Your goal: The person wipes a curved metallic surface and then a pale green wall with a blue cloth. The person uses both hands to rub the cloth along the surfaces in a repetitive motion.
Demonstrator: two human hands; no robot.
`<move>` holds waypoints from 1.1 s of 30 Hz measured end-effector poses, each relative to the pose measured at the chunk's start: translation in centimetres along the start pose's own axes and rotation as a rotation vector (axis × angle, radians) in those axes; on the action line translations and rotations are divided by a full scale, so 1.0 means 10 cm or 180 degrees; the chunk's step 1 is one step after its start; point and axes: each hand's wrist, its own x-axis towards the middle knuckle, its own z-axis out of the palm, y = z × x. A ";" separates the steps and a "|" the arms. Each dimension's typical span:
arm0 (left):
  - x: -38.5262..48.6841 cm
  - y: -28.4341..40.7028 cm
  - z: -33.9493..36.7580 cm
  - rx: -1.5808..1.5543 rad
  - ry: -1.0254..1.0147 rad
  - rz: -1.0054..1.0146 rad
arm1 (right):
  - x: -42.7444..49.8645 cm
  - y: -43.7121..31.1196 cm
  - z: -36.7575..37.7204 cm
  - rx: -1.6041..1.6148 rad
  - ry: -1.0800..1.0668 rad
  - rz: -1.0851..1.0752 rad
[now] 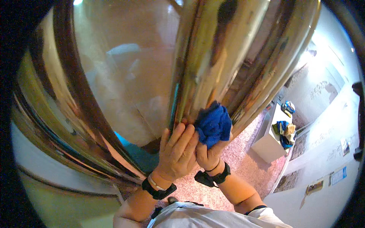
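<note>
A crumpled blue cloth point(215, 125) is in my right hand point(211, 156), pressed against a tall, polished gold-coloured metal frame point(205, 65). My left hand point(178, 151) lies with its fingers stretched along the frame's lower left part, close beside the cloth. No object shows in the left hand, though its palm is hidden. Left of both hands is a glossy, reflective panel point(122, 85) bordered by gold and dark bands. Both wrists carry black straps.
A light-coloured box-like table point(269, 142) stands at right, with folded cloths point(285, 131) and another small pile point(288, 107) on top. Pinkish speckled flooring point(211, 196) lies below me. A pale wall point(319, 159) with posted sheets runs along the right.
</note>
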 end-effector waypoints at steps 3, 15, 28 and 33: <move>-0.31 0.02 0.10 0.0256 -0.0055 -0.0020 | -0.43 0.15 -0.01 0.0174 -0.0201 0.0462; -0.53 0.00 0.11 0.0211 -0.0566 0.0606 | -0.54 0.08 -0.25 0.0080 -0.0673 0.1371; -0.75 -0.18 0.30 0.0842 -0.0992 0.1620 | -1.63 0.49 -0.34 -0.0819 -0.1836 0.1498; -0.74 -0.19 0.29 0.1113 -0.0940 0.1720 | -1.50 0.39 -0.23 0.0188 -0.1197 0.2011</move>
